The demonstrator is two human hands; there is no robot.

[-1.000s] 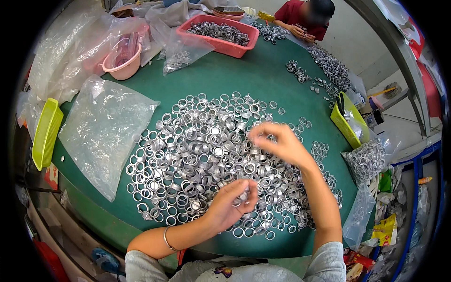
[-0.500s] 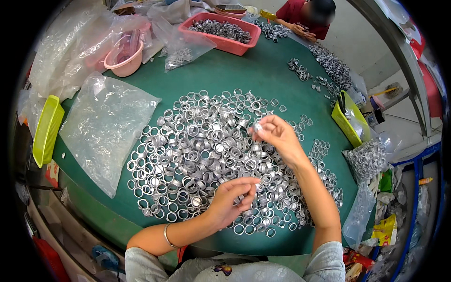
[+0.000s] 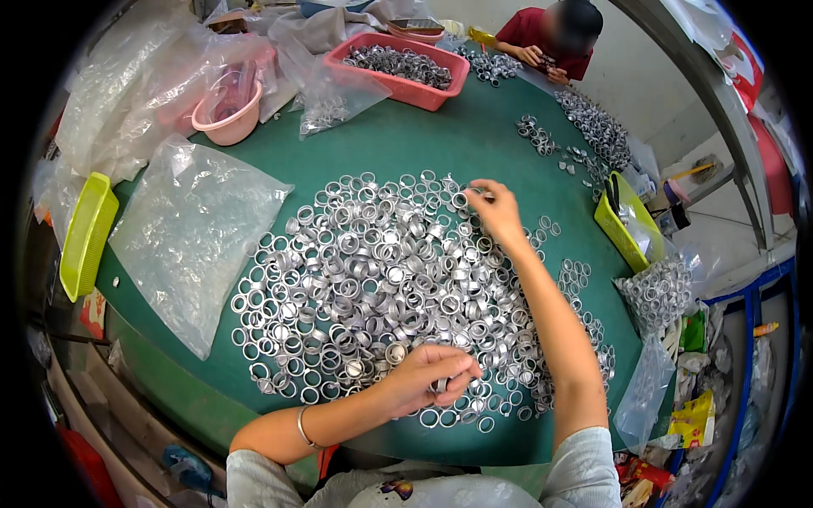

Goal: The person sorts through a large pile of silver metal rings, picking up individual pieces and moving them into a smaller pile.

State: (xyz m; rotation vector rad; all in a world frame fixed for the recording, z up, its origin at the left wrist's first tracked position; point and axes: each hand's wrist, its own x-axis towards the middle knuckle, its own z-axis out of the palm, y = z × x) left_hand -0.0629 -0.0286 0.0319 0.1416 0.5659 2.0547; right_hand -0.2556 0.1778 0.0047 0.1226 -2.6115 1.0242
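Observation:
A broad heap of silver-grey metal rings [image 3: 364, 288] covers the middle of the green table. Some of them have a flat disc across the opening. At the heap's far right edge my right hand [image 3: 500, 216] is closed in a pinch, with a metal ring [image 3: 460, 201] at its fingertips. My left hand [image 3: 428, 379] is over the near side of the heap, fingers curled and thumb pressed against them. Part of a ring [image 3: 439, 385] shows between those fingers; the rest of it is hidden.
A flat clear plastic bag [image 3: 199, 237] lies left of the heap, beside a yellow-green basket [image 3: 87, 241]. Farther back are a pink basin [image 3: 227, 123] and a pink tub [image 3: 436, 95] of rings. On the right are another basket [image 3: 622, 224] and a filled bag [image 3: 656, 292]. A co-worker [image 3: 542, 42] handles parts across the table.
My right hand has moved away from me to the heap's far edge. My left hand has shifted slightly nearer and to the right, its fingers now more curled.

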